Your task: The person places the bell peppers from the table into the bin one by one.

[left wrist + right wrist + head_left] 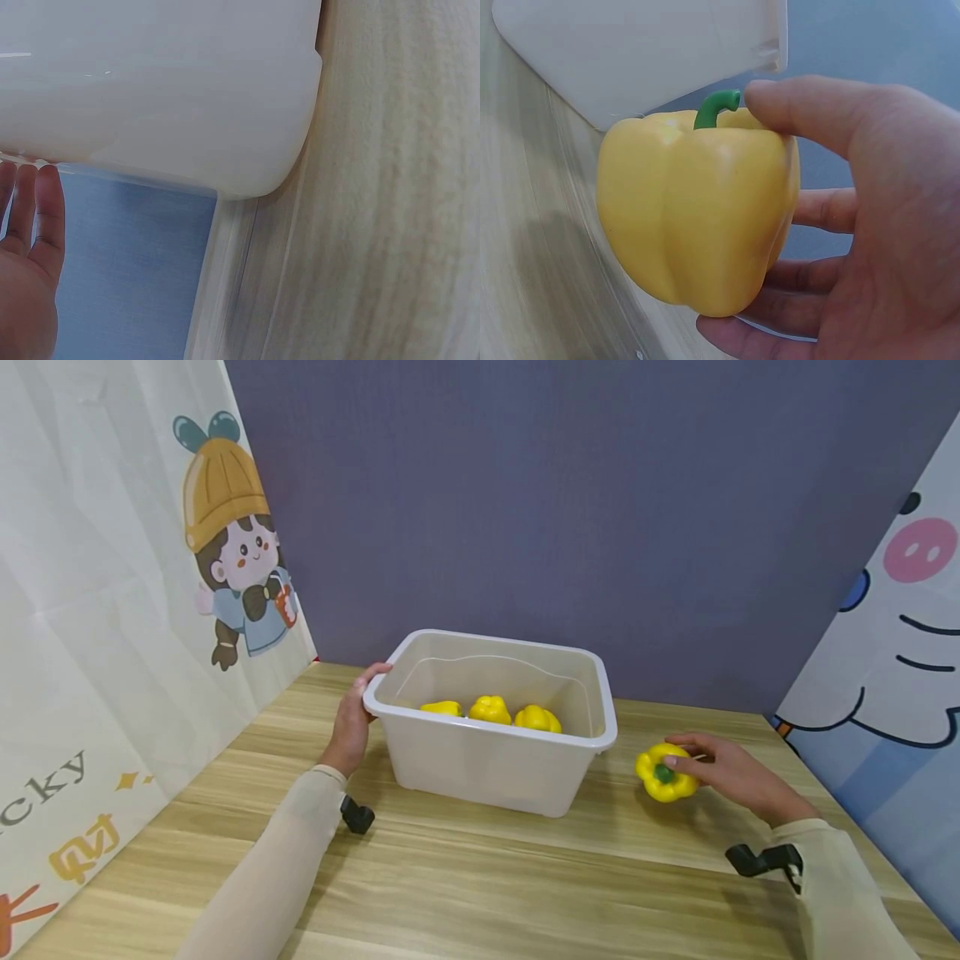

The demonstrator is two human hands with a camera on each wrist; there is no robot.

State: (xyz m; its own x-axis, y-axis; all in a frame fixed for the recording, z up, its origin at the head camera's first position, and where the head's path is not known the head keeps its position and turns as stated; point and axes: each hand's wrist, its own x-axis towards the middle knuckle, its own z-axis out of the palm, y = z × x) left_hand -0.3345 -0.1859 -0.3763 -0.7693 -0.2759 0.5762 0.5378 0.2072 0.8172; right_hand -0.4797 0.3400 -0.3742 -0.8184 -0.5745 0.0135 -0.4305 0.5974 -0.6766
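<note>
A pale plastic bin [480, 768] stands on the wooden table, with several yellow bell peppers [490, 709] inside near its front wall. My left hand [350, 724] holds the bin's left end at the rim, a fingertip over the edge. In the left wrist view, fingers [49, 210] reach up to the underside of that rim. To the right of the bin, my right hand [738, 777] grips another yellow bell pepper [697, 214], its green stem [716, 106] facing the head camera. The thumb lies by the stem; the other fingers go round the side and underneath.
Behind the bin rises a dark blue-grey wall panel [540, 510]. White panels with cartoon prints flank the table [450, 885] on the left [90, 568] and right [892, 677]. A black wrist mount sits on each sleeve.
</note>
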